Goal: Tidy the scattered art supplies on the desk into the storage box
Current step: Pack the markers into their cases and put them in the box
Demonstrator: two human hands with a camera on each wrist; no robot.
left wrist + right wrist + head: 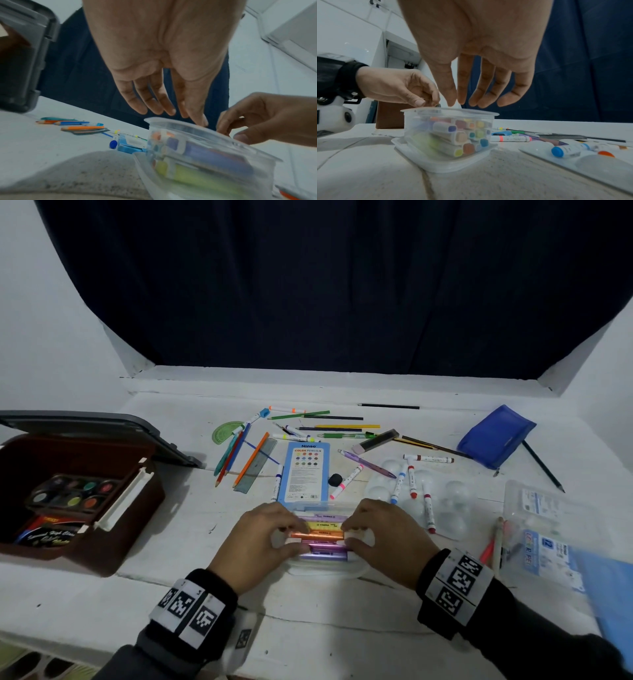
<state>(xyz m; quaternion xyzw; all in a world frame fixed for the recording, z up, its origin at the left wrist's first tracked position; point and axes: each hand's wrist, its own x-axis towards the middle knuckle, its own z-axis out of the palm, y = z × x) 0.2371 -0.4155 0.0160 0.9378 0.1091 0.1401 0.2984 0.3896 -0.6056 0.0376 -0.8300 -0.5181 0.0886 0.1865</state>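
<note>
A clear plastic tub (pixel 325 571) packed with coloured markers (pixel 317 533) stands near the desk's front edge, on its lid. Both hands hover over its open top. My left hand (pixel 296 535) curls its fingers and thumb round the left ends of the top markers. My right hand (pixel 347 534) pinches their right ends. From the right wrist the tub (pixel 448 112) shows marker caps stacked inside, with the left hand (pixel 426 101) and right hand (pixel 458 104) at the rim. The brown storage box (pixel 68 559) sits open at the left, holding a paint palette (pixel 72 491).
Behind the tub lie a blue colour-pencil case (pixel 305 474), loose pencils (pixel 246 453), a ruler (pixel 257 463) and several markers on a clear mixing tray (pixel 452 501). A blue pouch (pixel 496 436) is at back right. Plastic packs (pixel 548 529) lie at the right edge.
</note>
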